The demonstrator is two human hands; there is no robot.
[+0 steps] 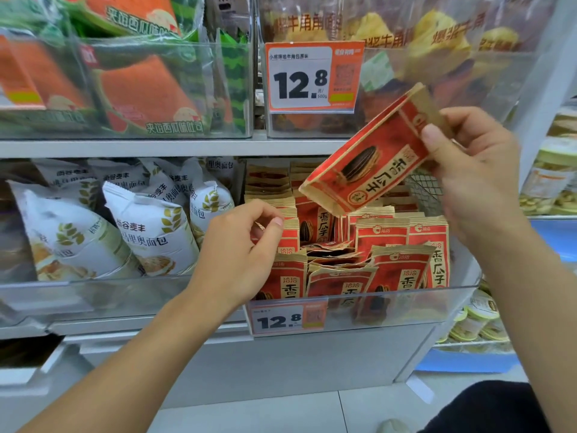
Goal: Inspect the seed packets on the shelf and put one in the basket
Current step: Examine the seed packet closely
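My right hand [471, 170] grips the top end of a red and tan sunflower seed packet [365, 160], held tilted in the air above the shelf bin. Several more seed packets [384, 264] of the same kind stand in a clear plastic bin [390, 307] on the lower shelf. My left hand [240, 251] reaches into the bin's left side, thumb and fingers pinching the top of a standing seed packet [292, 231]. No basket is in view.
White bread bags [150, 232] fill the bin to the left. Watermelon toast packs [150, 92] and croissant bags [437, 35] sit on the upper shelf. Price tags reading 12.8 [312, 78] hang on both bins. Another shelf of jars [552, 179] stands at the right.
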